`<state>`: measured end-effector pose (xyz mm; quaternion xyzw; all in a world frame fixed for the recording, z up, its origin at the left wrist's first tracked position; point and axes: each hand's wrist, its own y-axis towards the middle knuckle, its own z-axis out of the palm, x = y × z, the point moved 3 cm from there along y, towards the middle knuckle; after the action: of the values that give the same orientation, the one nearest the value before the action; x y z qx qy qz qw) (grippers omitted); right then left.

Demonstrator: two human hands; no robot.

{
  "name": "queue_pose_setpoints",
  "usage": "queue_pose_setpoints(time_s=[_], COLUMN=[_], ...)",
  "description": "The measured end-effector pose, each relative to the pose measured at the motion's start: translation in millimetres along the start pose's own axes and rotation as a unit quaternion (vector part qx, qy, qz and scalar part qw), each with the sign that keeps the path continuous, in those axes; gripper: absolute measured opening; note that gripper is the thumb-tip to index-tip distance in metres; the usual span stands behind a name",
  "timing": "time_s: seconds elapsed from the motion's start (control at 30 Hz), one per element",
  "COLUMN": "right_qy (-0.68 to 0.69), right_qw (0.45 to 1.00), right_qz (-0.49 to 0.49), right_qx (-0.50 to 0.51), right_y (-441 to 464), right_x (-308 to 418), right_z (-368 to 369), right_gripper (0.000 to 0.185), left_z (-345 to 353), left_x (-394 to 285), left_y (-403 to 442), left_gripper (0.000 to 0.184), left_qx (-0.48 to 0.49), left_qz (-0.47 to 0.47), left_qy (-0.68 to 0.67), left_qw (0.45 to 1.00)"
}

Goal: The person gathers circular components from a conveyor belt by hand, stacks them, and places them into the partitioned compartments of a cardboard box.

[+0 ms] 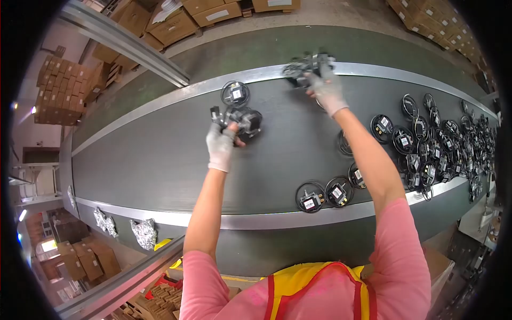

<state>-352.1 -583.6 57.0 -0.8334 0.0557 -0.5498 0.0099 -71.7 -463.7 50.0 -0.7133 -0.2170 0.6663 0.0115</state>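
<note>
My left hand (220, 145), in a pale glove with bare fingertips, is closed around a bundle of black coiled cables (248, 122) over the conveyor belt (160, 154). Just beyond that bundle, a single coiled cable with a white-labelled black box (236, 94) lies against the far rail. My right hand (327, 92), gloved alike, grips another bunch of black coiled cables (306, 68) above the far rail; motion blurs it. How many pieces each hand has cannot be made out. Closer to me, two coiled cables (310, 198) (338, 192) rest by the near rail.
Many more coiled cables (426, 141) crowd the belt's right end. Metal rails (256, 221) edge the belt, and a slanted metal post (133, 45) rises at the far left. Silvery crumpled bags (144, 233) hang at the near side. Cardboard boxes (61, 90) are stacked around.
</note>
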Motion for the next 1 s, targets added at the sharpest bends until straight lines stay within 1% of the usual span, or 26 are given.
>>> queue_pose_setpoints(time_s=[0.03, 0.07, 0.1, 0.13, 0.17, 0.2, 0.27, 0.3, 0.33, 0.37, 0.4, 0.43, 0.5, 0.53, 0.6, 0.63, 0.67, 0.7, 0.73, 0.77, 0.8, 0.83, 0.9, 0.93, 0.97, 1.0], right_qy=[-0.052, -0.164, -0.270, -0.284, -0.298, -0.322, -0.223, -0.173, -0.119, -0.065, -0.011, 0.015, 0.072, 0.072, 0.068, -0.118, -0.211, -0.302, -0.303, -0.302, -0.300, -0.314, -0.343, -0.368, -0.375, -0.381], right_qw=[0.998, 0.978, 0.932, 0.932, 0.932, 0.917, 0.972, 0.984, 0.991, 0.993, 0.990, 0.988, 0.982, 0.993, 0.995, 0.973, 0.947, 0.910, 0.891, 0.869, 0.843, 0.838, 0.828, 0.817, 0.817, 0.818], right_qz=[-0.009, -0.098, -0.185, -0.162, -0.139, -0.178, -0.068, -0.009, 0.033, 0.079, 0.123, 0.134, 0.156, 0.082, -0.067, -0.197, -0.243, -0.286, -0.338, -0.390, -0.441, -0.439, -0.434, -0.440, -0.434, -0.426], right_qx=[-0.018, -0.088, -0.155, -0.154, -0.152, -0.152, -0.017, 0.052, 0.059, 0.064, 0.067, 0.070, 0.077, 0.052, -0.001, -0.029, -0.013, 0.004, 0.026, 0.049, 0.072, 0.079, 0.090, 0.065, 0.062, 0.059], right_y=[7, 11, 12, 11, 9, 10, -7, -19, -32, -47, -58, -65, -78, -84, -99, -106, -118, -130, -137, -143, -149, -152, -157, -155, -154, -153], right_x=[-7, -15, -21, -25, -30, -44, -40, -37, -30, -20, -13, -8, -4, -6, -24, -42, -38, -34, -32, -33, -33, -34, -37, -42, -46, -50], right_z=[-16, -30, -39, -45, -51, -52, -50, -52, -53, -50, -50, -52, -52, -48, -31, -23, -17, -9, -5, -1, 3, 6, 9, 11, 13, 16], right_gripper=[0.046, 0.043, 0.040, 0.038, 0.037, 0.037, 0.034, 0.032, 0.031, 0.029, 0.027, 0.026, 0.024, 0.024, 0.026, 0.024, 0.022, 0.020, 0.020, 0.021, 0.022, 0.023, 0.025, 0.029, 0.028, 0.027], left_z=[-8, -14, -18, -21, -18, -17, -13, -10, -3, -1, 3, 8, 11, 11, 10, 12, 14, 17, 23, 26, 27, 29, 28, 25, 22, 19], left_x=[-4, -5, -5, -10, -17, -18, -13, -8, -7, -2, 1, 2, 8, 11, 11, 11, 13, 17, 15, 15, 20, 21, 40, 42, 43, 43], left_y=[7, 20, 34, 48, 58, 72, 101, 112, 110, 112, 107, 100, 85, 80, 73, 72, 71, 73, 70, 67, 65, 66, 79, 80, 81, 81], left_gripper=[0.013, 0.015, 0.016, 0.015, 0.018, 0.018, 0.020, 0.021, 0.022, 0.023, 0.021, 0.019, 0.016, 0.014, 0.013, 0.012, 0.019, 0.022, 0.024, 0.027, 0.034, 0.037, 0.038, 0.038, 0.038, 0.034], left_qx=[-0.022, -0.032, -0.042, -0.077, -0.104, -0.117, -0.134, -0.136, -0.154, -0.142, -0.147, -0.151, -0.134, -0.126, -0.155, -0.169, -0.177, -0.205, -0.231, -0.254, -0.206, -0.181, -0.120, -0.111, -0.099, -0.103], left_qz=[0.008, 0.032, 0.056, 0.100, 0.128, 0.140, 0.149, 0.144, 0.108, 0.085, 0.077, 0.069, 0.051, 0.043, 0.075, 0.092, 0.133, 0.206, 0.276, 0.340, 0.317, 0.367, 0.375, 0.379, 0.383, 0.414], left_qy=[-0.101, -0.133, -0.164, -0.139, -0.141, -0.168, -0.201, -0.209, -0.210, -0.164, -0.152, -0.141, -0.187, -0.210, -0.202, -0.201, -0.185, -0.095, -0.003, 0.089, 0.158, 0.240, 0.434, 0.461, 0.488, 0.448], left_qw=[0.995, 0.990, 0.984, 0.982, 0.976, 0.969, 0.959, 0.958, 0.959, 0.973, 0.974, 0.976, 0.972, 0.969, 0.964, 0.961, 0.958, 0.952, 0.933, 0.901, 0.912, 0.880, 0.810, 0.795, 0.778, 0.785])
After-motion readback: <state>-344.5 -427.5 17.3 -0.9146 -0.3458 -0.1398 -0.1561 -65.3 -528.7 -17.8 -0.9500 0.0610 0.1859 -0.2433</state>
